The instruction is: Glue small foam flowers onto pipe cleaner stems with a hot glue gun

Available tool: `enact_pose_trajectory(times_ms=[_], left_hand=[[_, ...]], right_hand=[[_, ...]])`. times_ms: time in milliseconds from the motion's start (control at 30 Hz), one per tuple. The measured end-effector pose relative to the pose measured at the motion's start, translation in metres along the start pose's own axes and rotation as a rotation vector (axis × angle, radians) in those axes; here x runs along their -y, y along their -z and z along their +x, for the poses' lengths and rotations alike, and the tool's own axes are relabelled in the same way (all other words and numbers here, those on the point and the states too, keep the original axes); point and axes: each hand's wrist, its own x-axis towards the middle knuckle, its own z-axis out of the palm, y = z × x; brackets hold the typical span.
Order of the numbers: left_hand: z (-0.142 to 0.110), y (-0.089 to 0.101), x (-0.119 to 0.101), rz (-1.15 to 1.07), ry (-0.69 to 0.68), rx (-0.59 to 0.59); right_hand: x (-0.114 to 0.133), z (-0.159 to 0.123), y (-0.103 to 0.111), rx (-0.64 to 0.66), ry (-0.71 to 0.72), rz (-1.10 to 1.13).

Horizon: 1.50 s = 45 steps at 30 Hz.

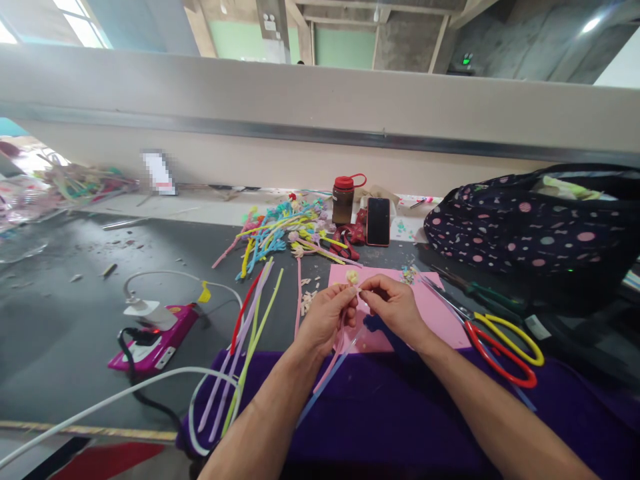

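Observation:
My left hand (327, 313) and my right hand (393, 303) meet over a pink sheet (440, 313) on the dark table. Both are closed in a pinch on thin pipe cleaners (333, 363), a pink one and a blue one, which trail down towards me over a purple cloth (400, 407). A small yellow bead-like piece (353, 276) lies on the pink sheet just above my left fingers.
Loose pipe cleaners (250, 333) lie left of my hands, and a colourful pile of them (285, 233) sits further back. Scissors (500, 343) lie at the right, beside a spotted bag (525, 227). A bottle (344, 199), a phone (379, 221), and a pink power strip (155, 337) with cables are also here.

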Motion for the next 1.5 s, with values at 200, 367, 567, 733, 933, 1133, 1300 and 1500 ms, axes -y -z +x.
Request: enact_pose_trajectory(times_ms=[200,367,567,733,933,1133,1300,1500], left_hand=[[0.001,0.001,0.001,0.005,0.021,0.004],[0.001,0.001,0.001,0.013,0.02,0.004],[0.0,-0.002,0.002,0.024,0.014,0.017],[-0.001,-0.005,0.003,0.019,0.038,0.001],[0.0,-0.005,0.005,-0.003,0.036,-0.011],[0.0,-0.004,0.004,-0.014,0.051,-0.008],[0.001,-0.002,0.003,-0.016,0.021,-0.003],[0.0,-0.001,-0.001,0.004,-0.024,-0.023]], right_hand=[[0.005,0.0,0.002,0.0,0.212,-0.215],[0.006,-0.001,0.003,-0.009,0.251,-0.245],[0.006,-0.001,0.004,-0.029,0.273,-0.311],[0.005,0.0,0.002,-0.077,0.267,-0.318],[0.002,-0.001,-0.003,-0.107,0.165,-0.217],[-0.001,-0.003,-0.006,-0.092,0.062,-0.115],[-0.002,-0.001,-0.004,-0.064,0.045,-0.093],[0.001,0.002,0.006,0.039,-0.003,0.033]])
